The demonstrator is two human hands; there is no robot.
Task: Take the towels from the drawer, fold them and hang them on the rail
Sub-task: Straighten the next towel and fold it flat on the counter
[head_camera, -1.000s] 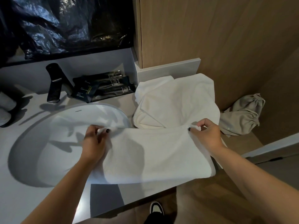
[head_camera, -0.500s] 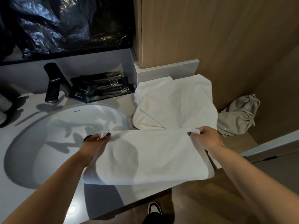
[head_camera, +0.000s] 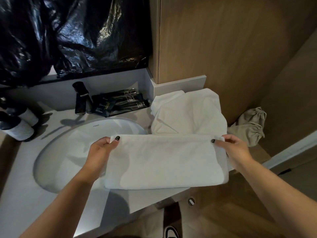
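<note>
towel (head_camera: 164,162) now lifted higher and pulled taut since a second ago, centre frame over the surface (head_camera: 20,194) edge, a neat doubled band. left hand (head_camera: 101,150) and right hand (head_camera: 235,148) each pinch a top corner. fold looks about done; hanging comes next. more towels (head_camera: 187,112) piled behind. no rail or drawer in view.

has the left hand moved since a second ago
Yes. The left hand has shifted toward the counter's front edge, off the sink rim's right side, pulling its corner of the folded towel taut against the right hand.
</note>
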